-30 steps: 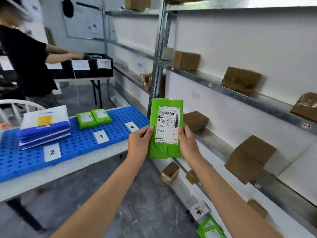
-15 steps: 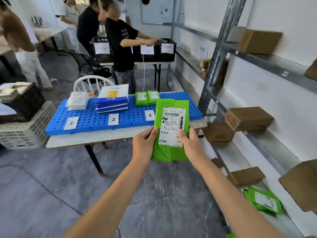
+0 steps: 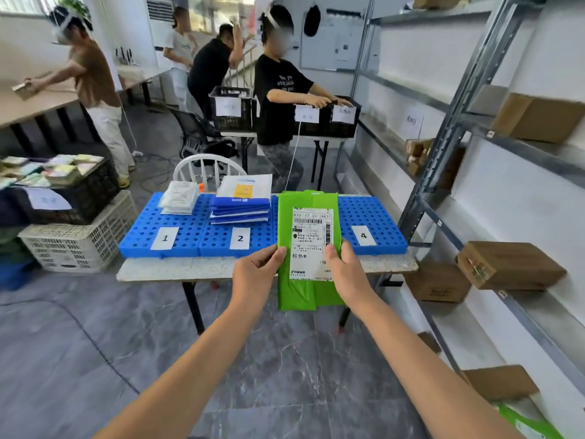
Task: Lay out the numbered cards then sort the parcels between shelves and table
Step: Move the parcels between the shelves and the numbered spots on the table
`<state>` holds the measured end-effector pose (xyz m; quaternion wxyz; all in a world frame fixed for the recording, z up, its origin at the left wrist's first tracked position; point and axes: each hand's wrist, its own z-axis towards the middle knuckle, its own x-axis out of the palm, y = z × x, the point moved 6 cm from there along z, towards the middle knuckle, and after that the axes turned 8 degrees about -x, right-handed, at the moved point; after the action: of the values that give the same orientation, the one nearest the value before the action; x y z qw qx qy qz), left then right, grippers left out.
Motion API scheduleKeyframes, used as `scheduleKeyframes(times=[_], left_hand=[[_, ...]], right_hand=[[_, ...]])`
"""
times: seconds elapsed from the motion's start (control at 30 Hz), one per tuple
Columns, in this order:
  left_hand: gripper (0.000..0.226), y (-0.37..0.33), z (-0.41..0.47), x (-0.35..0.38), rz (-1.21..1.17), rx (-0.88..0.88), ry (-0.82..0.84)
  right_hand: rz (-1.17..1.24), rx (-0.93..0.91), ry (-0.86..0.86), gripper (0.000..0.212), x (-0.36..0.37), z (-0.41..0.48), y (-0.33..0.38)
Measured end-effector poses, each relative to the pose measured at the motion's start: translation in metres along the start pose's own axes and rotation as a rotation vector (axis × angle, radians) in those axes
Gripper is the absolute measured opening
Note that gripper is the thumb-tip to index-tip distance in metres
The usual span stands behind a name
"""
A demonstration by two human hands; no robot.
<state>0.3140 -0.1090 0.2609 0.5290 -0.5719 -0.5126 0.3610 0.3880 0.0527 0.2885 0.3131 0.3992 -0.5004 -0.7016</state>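
I hold a green parcel [image 3: 300, 293] with a white shipping label upright in front of me, my left hand [image 3: 258, 270] on its left edge and my right hand [image 3: 346, 270] on its right edge. Behind it stands the table [image 3: 190, 267] covered by blue perforated mats [image 3: 190, 229]. Cards 1 [image 3: 165, 238], 2 [image 3: 240, 238] and 4 [image 3: 363, 236] lie along the front; the parcel hides the spot between 2 and 4. White packets [image 3: 179, 199] sit behind card 1, and a blue and white stack [image 3: 242, 202] sits behind card 2.
Metal shelving [image 3: 443, 122] on the right carries brown boxes [image 3: 509, 264], with another green parcel [image 3: 528, 423] low down. Crates [image 3: 79, 245] stand left of the table, a white chair [image 3: 205, 169] behind it. Several people work at tables farther back.
My view has swung left from the shelves to face the table squarely. The green parcel stays in both hands and now sits in front of the mat between cards 2 and 4.
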Motion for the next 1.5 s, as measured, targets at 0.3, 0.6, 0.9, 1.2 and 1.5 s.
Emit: scheduleKeyframes(times=[0.3,0.6,0.9,1.2,1.5], left_hand=[[0.020,-0.009,0.056,-0.024,-0.005,0.019,0.039],[0.020,0.002,0.099,-0.010,-0.036,-0.047,-0.001],[0.026,-0.004,0.139,0.044,0.008,-0.038,-0.082],[0.030,-0.022,0.177,0.107,-0.003,-0.015,-0.144],[0.026,-0.007,0.191,0.159,-0.010,-0.019,-0.182]], right_hand=[[0.015,0.026,-0.040,0.026,0.046,0.038,-0.009],[0.011,0.075,-0.029,0.034,0.048,0.081,-0.031],[0.027,0.076,0.043,0.034,0.011,0.146,-0.051],[0.089,0.031,0.103,0.039,-0.039,0.207,-0.054],[0.084,0.031,0.139,0.039,-0.079,0.240,-0.087]])
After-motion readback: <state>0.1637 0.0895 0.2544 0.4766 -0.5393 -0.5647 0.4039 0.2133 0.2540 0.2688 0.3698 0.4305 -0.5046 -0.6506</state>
